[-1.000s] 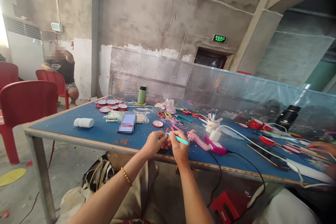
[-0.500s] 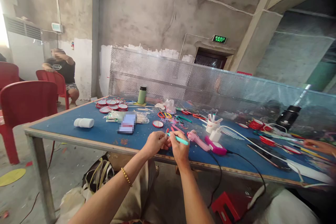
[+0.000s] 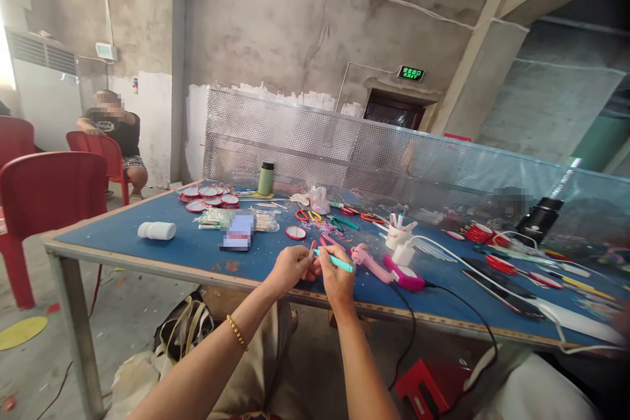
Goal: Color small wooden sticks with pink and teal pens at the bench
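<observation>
My right hand [image 3: 338, 283] is closed around a turquoise pen-shaped tool [image 3: 343, 264], which slants across the fingers with its tip toward the left hand. My left hand [image 3: 292, 266] is closed in a pinch close beside that tip. A small red piece [image 3: 313, 247] sticks up at its fingertips; the rest of it is hidden by the fingers. Both hands are just above the table's front edge, nearly touching each other. Beyond them lies a round, red-rimmed white disc [image 3: 296, 233]. Pink strips [image 3: 327, 240] lie just past the right hand.
On the blue table [image 3: 113, 236] are a white bottle [image 3: 157, 231], a phone [image 3: 239, 233], stacked red-rimmed discs [image 3: 209, 197] and a green flask [image 3: 266, 178]. A pink glue gun [image 3: 371, 266], a magenta device [image 3: 406, 275] and a cup of pens [image 3: 398, 235] stand right, with trailing cables.
My hands hold nearly the same pose. At the right edge, another person's hand has drawn back from the table items, leaving only a blur. The seated person at the left has shifted slightly.
</observation>
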{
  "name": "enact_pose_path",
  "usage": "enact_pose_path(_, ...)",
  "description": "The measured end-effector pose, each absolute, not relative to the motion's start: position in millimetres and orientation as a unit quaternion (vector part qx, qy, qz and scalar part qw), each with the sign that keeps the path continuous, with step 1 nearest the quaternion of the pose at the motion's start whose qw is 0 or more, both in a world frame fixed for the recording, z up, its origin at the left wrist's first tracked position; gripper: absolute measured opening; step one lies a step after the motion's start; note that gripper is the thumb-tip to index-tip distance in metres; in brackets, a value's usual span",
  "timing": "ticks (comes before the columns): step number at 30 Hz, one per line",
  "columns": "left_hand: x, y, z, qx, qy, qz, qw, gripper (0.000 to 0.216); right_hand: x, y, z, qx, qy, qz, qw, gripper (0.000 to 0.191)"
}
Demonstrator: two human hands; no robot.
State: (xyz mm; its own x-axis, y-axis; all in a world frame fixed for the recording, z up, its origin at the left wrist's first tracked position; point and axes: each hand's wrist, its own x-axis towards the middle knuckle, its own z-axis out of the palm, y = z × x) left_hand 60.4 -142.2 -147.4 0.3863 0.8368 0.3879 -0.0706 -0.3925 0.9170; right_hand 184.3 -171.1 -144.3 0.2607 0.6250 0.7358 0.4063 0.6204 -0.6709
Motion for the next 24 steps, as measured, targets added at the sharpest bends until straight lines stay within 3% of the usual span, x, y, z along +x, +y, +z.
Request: enact_pose_path(24, 60.7, -143.2, -146.5, 0.672, 0.273, 0.481, 0.494, 0.037, 185.0, -169.9, -145.7, -0.43, -0.595, 0.088, 0.674, 0.025)
